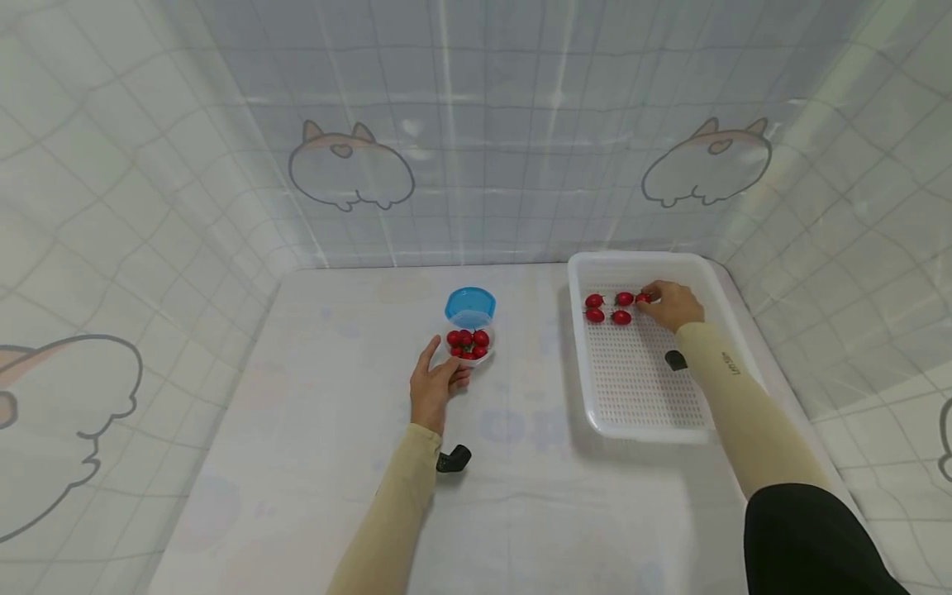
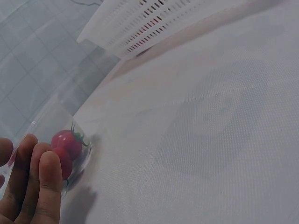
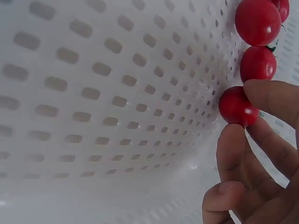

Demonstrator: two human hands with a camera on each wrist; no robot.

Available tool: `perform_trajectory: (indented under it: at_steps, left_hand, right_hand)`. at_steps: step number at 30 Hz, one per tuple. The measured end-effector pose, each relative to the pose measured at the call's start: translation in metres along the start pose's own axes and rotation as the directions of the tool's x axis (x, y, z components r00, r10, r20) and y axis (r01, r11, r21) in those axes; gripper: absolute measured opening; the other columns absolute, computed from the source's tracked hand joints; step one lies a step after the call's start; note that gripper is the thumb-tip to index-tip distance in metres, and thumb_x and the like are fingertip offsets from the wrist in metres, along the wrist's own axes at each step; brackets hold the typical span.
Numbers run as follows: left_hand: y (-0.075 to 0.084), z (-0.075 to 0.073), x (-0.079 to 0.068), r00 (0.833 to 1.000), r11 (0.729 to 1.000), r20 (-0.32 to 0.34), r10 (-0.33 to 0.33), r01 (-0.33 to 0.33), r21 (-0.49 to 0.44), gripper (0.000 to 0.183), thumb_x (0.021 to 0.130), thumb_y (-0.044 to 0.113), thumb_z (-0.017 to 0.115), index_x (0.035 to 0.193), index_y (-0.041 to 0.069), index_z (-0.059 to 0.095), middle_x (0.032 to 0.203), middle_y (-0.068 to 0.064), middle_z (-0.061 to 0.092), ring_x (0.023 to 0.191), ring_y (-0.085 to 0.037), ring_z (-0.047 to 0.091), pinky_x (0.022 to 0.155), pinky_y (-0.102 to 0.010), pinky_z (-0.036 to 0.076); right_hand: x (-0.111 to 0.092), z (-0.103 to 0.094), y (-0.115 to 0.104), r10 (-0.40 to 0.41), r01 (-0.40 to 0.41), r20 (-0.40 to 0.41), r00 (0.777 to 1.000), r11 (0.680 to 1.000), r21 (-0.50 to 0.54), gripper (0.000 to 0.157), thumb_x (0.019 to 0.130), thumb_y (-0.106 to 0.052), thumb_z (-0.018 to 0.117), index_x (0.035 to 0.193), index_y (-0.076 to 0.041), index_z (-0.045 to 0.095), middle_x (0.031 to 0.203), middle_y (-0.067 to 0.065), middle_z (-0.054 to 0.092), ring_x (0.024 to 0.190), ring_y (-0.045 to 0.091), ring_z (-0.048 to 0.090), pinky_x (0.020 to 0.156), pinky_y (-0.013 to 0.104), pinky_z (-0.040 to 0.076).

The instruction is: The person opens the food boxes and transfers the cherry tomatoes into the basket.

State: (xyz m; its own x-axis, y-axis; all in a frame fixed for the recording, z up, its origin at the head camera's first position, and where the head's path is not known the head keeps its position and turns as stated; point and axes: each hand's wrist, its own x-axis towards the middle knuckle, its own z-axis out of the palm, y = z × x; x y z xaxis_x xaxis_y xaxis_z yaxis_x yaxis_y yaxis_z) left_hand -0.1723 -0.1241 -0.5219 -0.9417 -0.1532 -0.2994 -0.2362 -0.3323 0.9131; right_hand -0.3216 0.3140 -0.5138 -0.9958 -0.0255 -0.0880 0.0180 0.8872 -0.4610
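In the head view my left hand (image 1: 431,392) is at the near left side of a small clear container (image 1: 470,362) holding several red cherry tomatoes (image 1: 481,338). Its fingers (image 2: 50,175) stand fairly straight beside the container wall in the left wrist view. A blue lid (image 1: 470,302) lies behind the container. Over to the right, my right hand (image 1: 673,306) pinches a cherry tomato (image 3: 236,106) between thumb and fingers, inside a white perforated basket (image 1: 583,355). Several more tomatoes (image 1: 621,317) sit near it at the basket's far left.
A white patterned cloth (image 1: 335,463) covers the table under the container and basket. Tiled-pattern sheeting (image 1: 506,190) with animal drawings encloses the back and sides. Dark wrist-camera pieces (image 1: 454,459) show at both wrists, over the beige sleeves.
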Motion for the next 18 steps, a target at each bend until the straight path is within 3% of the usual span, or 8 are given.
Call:
perform_trajectory:
  at_steps: [8, 18]
  left_hand:
    - [0.008, 0.003, -0.008, 1.000, 1.000, 0.007, 0.009, -0.009, -0.005, 0.064, 0.101, 0.008, 0.063, 0.158, 0.017, 0.037, 0.113, -0.026, 0.069, 0.109, -0.048, 0.063, 0.104, -0.053, 0.049]
    - [0.006, 0.001, -0.005, 1.000, 1.000, 0.009, 0.017, -0.017, -0.020, 0.063, 0.100, 0.007, 0.063, 0.157, 0.017, 0.038, 0.110, -0.026, 0.070, 0.107, -0.047, 0.064, 0.103, -0.053, 0.050]
  right_hand:
    - [-0.004, -0.004, -0.004, 0.007, -0.006, -0.014, 1.000, 1.000, 0.007, 0.048, 0.098, -0.034, 0.064, 0.133, -0.001, 0.059, 0.130, 0.025, 0.060, 0.117, 0.045, 0.057, 0.092, 0.061, 0.049]
    - [-0.006, -0.012, -0.035, -0.059, 0.061, -0.141, 0.988, 0.998, 0.014, 0.041, 0.099, -0.029, 0.064, 0.131, -0.003, 0.062, 0.130, 0.022, 0.061, 0.114, 0.044, 0.058, 0.090, 0.060, 0.050]
